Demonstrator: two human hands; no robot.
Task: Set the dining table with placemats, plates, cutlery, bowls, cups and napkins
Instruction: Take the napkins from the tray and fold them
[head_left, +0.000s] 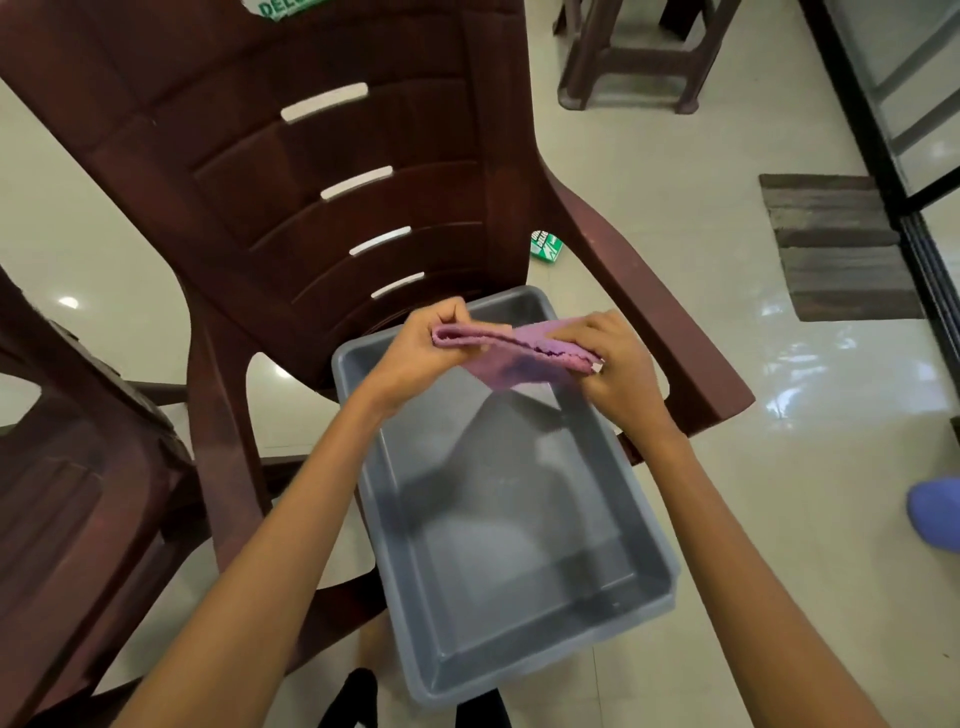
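left hand (423, 345) and right hand (610, 353) each pinch an end of the folded pink napkin (511, 353), held above the far end of the grey tub (644, 525) on the brown chair (332, 171). best keep both pinches firm and edges aligned while folding.

— What is seen on the brown plastic chair (332, 171)?
— A grey plastic tub (519, 525) is set on its seat.
— And beyond?
— A green carton (545, 247), a striped mat (836, 244) and a brown stool (634, 57) are seen on the pale tiled floor (701, 322).
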